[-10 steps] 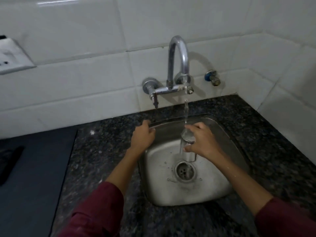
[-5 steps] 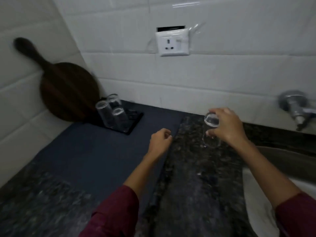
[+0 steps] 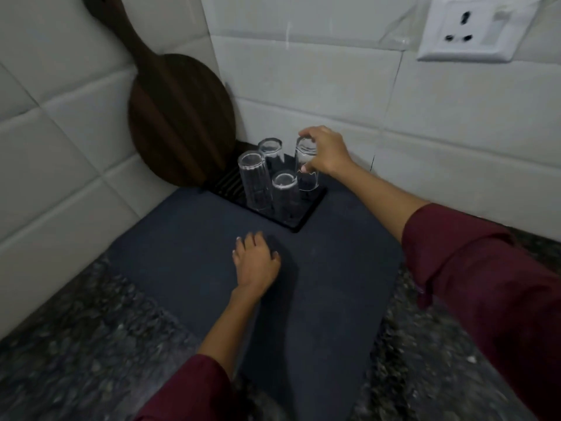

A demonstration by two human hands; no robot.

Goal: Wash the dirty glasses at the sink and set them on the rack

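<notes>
A black ribbed rack point(image 3: 306, 215) sits in the back corner on a dark blue mat point(image 3: 328, 268). Three clear glasses stand upside down on it: one at the left front point(image 3: 254, 180), one behind point(image 3: 270, 150), one at the front middle point(image 3: 284, 192). My right hand point(image 3: 326, 153) is shut on a fourth clear glass point(image 3: 306, 173), upside down at the rack's right side, its rim at the rack surface. My left hand point(image 3: 256, 264) rests palm down on the mat with fingers loosely curled, holding nothing.
A round dark wooden board point(image 3: 179, 117) with a handle leans against the tiled wall just left of the rack. A white wall socket point(image 3: 473, 28) is at the upper right. Speckled granite counter point(image 3: 76, 344) surrounds the mat.
The view has swung left from the sink to the rack corner. My right hand carried the glass from under the tap to the rack's right side. My left hand left the sink rim and landed on the mat.
</notes>
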